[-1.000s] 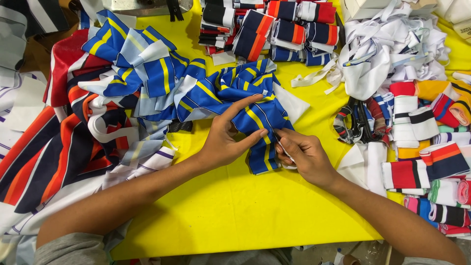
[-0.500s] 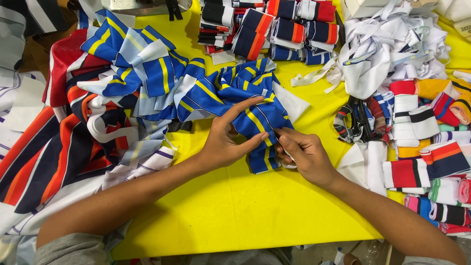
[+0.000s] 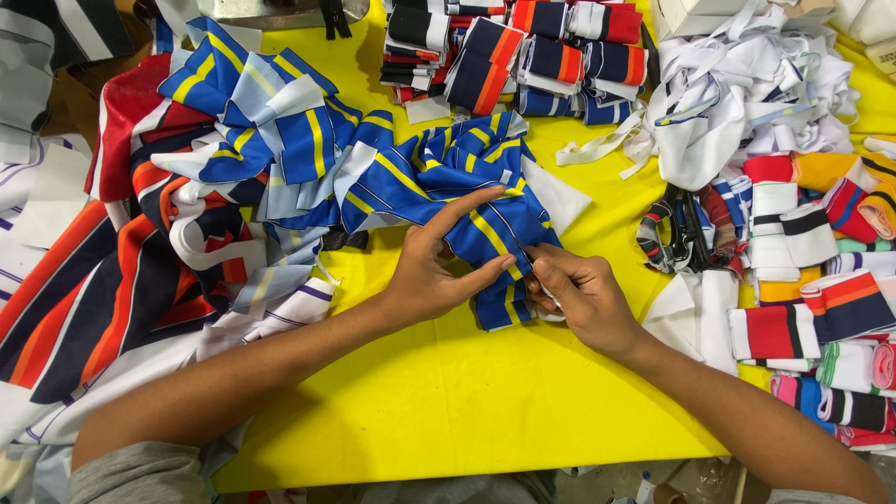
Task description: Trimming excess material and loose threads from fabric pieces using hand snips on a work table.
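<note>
A bundle of blue fabric pieces with yellow stripes (image 3: 485,224) lies on the yellow table (image 3: 448,392). My left hand (image 3: 434,266) rests flat on the bundle, forefinger stretched along a yellow stripe and thumb pressing its lower edge. My right hand (image 3: 574,294) is curled at the bundle's right edge, fingers pinching the fabric there together with a small white piece. What else sits inside the right fist is hidden.
More blue, red and orange striped cloth (image 3: 187,205) is heaped at the left. Folded striped pieces (image 3: 523,56) are stacked at the back. A white strip pile (image 3: 737,103) sits at back right. Scissors (image 3: 667,233) and rolled rib pieces (image 3: 812,308) lie at the right.
Both hands stay on the blue bundle. The right hand's fingers have shifted slightly along the bundle's edge; nothing else has moved.
</note>
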